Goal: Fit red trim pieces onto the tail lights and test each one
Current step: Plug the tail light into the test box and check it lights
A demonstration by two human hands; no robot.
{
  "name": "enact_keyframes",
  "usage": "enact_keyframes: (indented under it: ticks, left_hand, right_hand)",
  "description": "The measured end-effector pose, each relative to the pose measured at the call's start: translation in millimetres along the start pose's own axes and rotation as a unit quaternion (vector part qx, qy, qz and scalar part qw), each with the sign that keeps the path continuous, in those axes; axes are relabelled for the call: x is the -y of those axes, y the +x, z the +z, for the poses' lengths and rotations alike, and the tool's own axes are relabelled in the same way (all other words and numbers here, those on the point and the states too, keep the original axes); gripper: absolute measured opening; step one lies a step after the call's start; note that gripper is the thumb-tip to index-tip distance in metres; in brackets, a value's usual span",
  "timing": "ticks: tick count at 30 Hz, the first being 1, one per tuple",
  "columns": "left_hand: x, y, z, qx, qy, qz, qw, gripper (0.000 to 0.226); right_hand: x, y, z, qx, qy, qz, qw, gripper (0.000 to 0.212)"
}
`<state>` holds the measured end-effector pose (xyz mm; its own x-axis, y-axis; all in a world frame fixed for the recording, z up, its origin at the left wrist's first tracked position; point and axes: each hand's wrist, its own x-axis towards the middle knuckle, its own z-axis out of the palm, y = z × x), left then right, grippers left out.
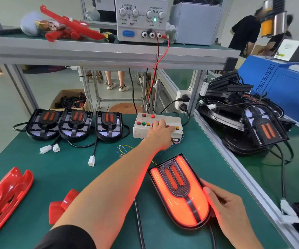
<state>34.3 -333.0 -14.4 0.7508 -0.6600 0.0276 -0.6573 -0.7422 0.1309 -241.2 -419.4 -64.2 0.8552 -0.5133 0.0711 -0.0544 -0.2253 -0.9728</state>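
While the tail light glows, the step in hand looks to be the test, and doing it well means reading the glow with the light kept steady. Far to the left of the fingers, loose red trim pieces (5, 198) lie on the green desk (94, 186), and beyond them three unlit tail lights (75, 124) wait in a row, plugs unconnected. The left hand (160, 133) reaches across to the white test box (158, 125), its fingers (158, 123) lying extended on the button row; which button they press is hidden under them. Just to the right and nearer the person, the lit tail light (180, 193) rests on the desk, shining red-orange. The right hand (229, 209) holds its right edge, fingers (208, 192) curled against the rim. A good check would keep that grip off the lens face, so no segment is shaded, and hold each button long enough to judge even brightness. Further right, a pile of tail lights (253, 123) sits on the neighbouring bench.
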Motion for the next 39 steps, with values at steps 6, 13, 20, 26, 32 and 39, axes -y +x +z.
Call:
enact_keyframes:
  ticks: [6,13,20,26,32,39]
  left_hand:
    - [2,-2,3,0.000,0.005,0.006,1.000,0.072]
    - [-1,-2,1,0.003,0.011,-0.002,1.000,0.070]
    - [1,-2,0,0.009,0.003,0.007,1.000,0.072]
    - [6,-11,-16,0.039,-0.248,-0.029,0.968,0.076]
    - [24,-74,-39,-0.216,-0.488,-0.110,0.838,0.019]
    - [73,-159,-33,-0.168,-0.319,-0.259,0.896,0.026]
  right_hand:
    - [-1,0,-1,0.014,0.020,0.017,1.000,0.028]
    - [-1,2,0,0.014,0.012,0.004,1.000,0.026]
    - [-2,1,0,0.007,0.012,0.002,1.000,0.026]
    - [0,-1,0,0.014,0.024,0.010,1.000,0.027]
    - [2,-2,0,0.010,0.011,0.012,1.000,0.026]
    - [9,-6,2,-0.001,-0.039,0.019,0.999,0.027]
